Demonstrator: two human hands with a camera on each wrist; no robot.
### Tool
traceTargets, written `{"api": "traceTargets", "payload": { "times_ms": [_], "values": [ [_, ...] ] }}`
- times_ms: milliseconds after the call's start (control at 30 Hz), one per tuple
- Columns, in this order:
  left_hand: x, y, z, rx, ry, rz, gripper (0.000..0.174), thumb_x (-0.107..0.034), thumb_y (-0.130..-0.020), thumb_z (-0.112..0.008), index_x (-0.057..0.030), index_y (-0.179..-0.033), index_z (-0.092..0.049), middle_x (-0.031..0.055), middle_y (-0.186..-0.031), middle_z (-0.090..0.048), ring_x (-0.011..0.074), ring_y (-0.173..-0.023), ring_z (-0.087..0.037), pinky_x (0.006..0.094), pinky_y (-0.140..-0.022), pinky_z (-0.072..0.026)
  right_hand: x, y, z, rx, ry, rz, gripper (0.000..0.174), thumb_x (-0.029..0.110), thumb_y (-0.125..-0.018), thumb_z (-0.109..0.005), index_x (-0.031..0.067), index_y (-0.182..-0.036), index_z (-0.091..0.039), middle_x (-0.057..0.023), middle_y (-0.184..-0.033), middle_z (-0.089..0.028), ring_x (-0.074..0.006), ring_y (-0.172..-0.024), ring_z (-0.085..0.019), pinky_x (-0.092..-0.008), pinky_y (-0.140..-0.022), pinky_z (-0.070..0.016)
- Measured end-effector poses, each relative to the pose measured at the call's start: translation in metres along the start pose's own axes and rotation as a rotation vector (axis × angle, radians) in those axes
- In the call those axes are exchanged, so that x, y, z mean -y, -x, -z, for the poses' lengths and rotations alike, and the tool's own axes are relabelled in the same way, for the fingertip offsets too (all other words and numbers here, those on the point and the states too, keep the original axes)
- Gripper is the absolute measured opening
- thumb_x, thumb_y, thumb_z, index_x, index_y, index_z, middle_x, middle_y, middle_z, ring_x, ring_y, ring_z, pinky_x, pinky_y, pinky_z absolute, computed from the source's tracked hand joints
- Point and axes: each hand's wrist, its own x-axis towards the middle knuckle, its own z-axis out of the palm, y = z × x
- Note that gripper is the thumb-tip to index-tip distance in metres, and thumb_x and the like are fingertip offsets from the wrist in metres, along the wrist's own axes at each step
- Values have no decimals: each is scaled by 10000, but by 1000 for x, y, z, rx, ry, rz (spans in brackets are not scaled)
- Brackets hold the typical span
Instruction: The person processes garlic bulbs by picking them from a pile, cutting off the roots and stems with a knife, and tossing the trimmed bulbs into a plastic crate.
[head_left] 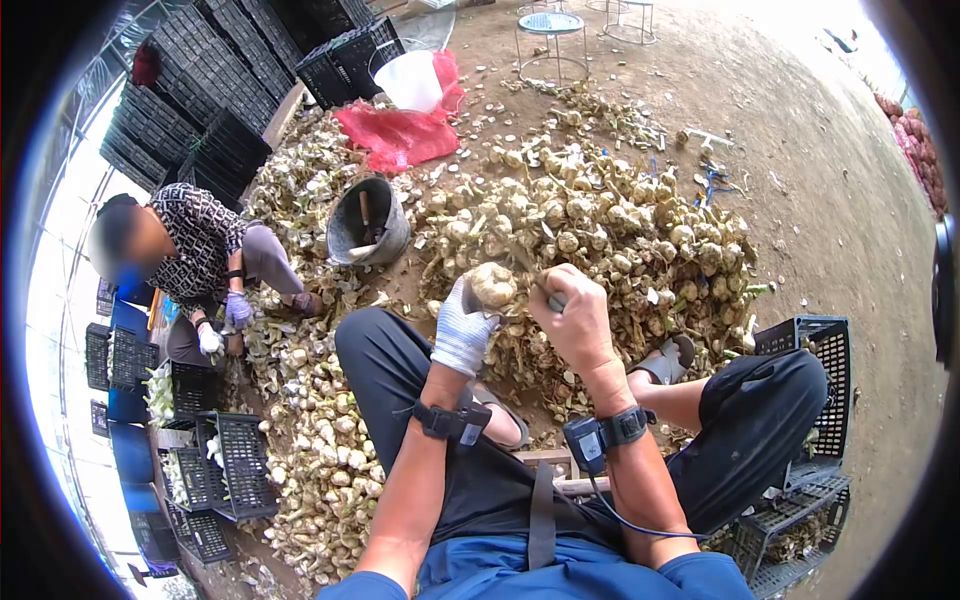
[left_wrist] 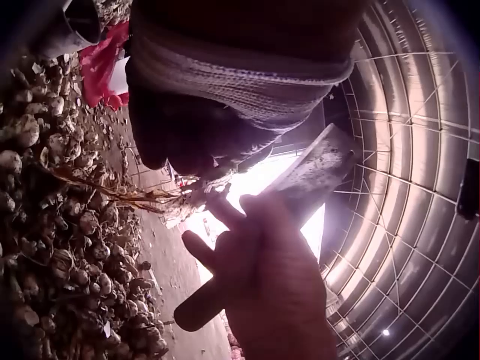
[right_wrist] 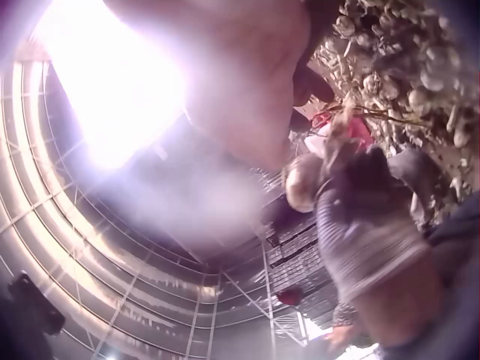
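In the head view, the left hand [head_left: 463, 328], in a striped glove, grips a garlic bulb [head_left: 493, 285]. The bare right hand [head_left: 578, 325] curls round a knife handle [head_left: 557, 301], close to the right of the bulb. From the left wrist, a wide blade [left_wrist: 311, 169] slants up from the right hand [left_wrist: 270, 281], and dry stalk strands [left_wrist: 112, 195] trail beside the gloved hand [left_wrist: 202, 105]. The right wrist view shows the bulb [right_wrist: 301, 182] at the gloved fingers, under the blurred right hand [right_wrist: 225, 67].
Heaped garlic [head_left: 600, 230] lies in front, with more bulbs [head_left: 325, 460] at the left. A bucket [head_left: 368, 222] stands ahead near red netting [head_left: 400, 138]. Another person [head_left: 205, 240] crouches at left by black crates [head_left: 240, 465]; a crate [head_left: 815, 395] stands at right.
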Motion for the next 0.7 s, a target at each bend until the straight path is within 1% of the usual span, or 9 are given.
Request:
{"api": "traceTargets", "payload": {
  "times_ms": [33,167,200,300,333,433,500,567,700],
  "values": [
    [-1,0,1,12,98,9,475,-13,-837,-730,7,-1263,-523,106,-1168,-645,153,-1045,-633,274,-917,-516,-2,3,0,37,126,46,175,115,-732,-758,36,-811,-623,-125,-835,-628,-328,-739,-654,-414,-657,-518],
    [-10,0,8,177,-371,-148,341,-152,-854,-744,-39,-1153,-626,70,-1048,-690,200,-967,-671,312,-874,-533,1,15,-5,86,288,161,294,116,-664,-802,60,-854,-585,-115,-886,-607,-338,-754,-654,-426,-666,-525],
    [1,0,17,233,-732,-428,262,-244,-848,-730,-107,-1065,-672,43,-972,-693,223,-885,-675,376,-898,-518,1,16,-6,102,310,169,319,115,-651,-809,63,-874,-586,-114,-900,-609,-336,-757,-655,-424,-668,-526],
    [16,1,21,131,-1612,-892,238,-277,-829,-701,-160,-1034,-671,34,-931,-683,216,-841,-668,421,-951,-484,1,18,-11,113,302,214,329,97,-638,-800,54,-871,-573,-114,-871,-610,-340,-757,-652,-418,-665,-522],
    [14,-5,22,92,-1403,-976,195,-282,-841,-659,-192,-1013,-667,10,-884,-674,192,-838,-664,435,-986,-458,3,18,-14,111,294,234,327,93,-635,-797,54,-869,-572,-112,-871,-610,-340,-758,-652,-417,-666,-522],
    [10,-2,25,121,-1270,-803,200,-275,-827,-670,-185,-1006,-668,-8,-881,-684,199,-871,-667,405,-957,-475,-3,19,-24,85,246,261,294,100,-655,-772,66,-867,-570,-109,-859,-604,-338,-732,-646,-417,-638,-516],
    [6,7,18,115,-796,-475,208,-279,-832,-665,-174,-1011,-659,-12,-891,-692,200,-887,-666,385,-927,-483,-9,22,-32,65,221,250,292,133,-664,-770,84,-884,-584,-100,-858,-603,-325,-717,-649,-415,-627,-521],
    [-5,12,16,139,-744,-403,211,-287,-841,-669,-168,-1014,-669,-9,-916,-698,203,-912,-664,381,-920,-487,-13,23,-37,42,210,242,265,129,-680,-755,80,-871,-578,-104,-842,-601,-329,-697,-644,-412,-606,-517],
    [-20,11,19,217,-1183,-656,209,-295,-833,-703,-158,-992,-699,4,-949,-706,210,-926,-663,369,-898,-501,-24,26,-46,2,171,251,215,109,-704,-728,71,-841,-566,-113,-816,-595,-341,-670,-635,-406,-574,-504]
  ]
}}
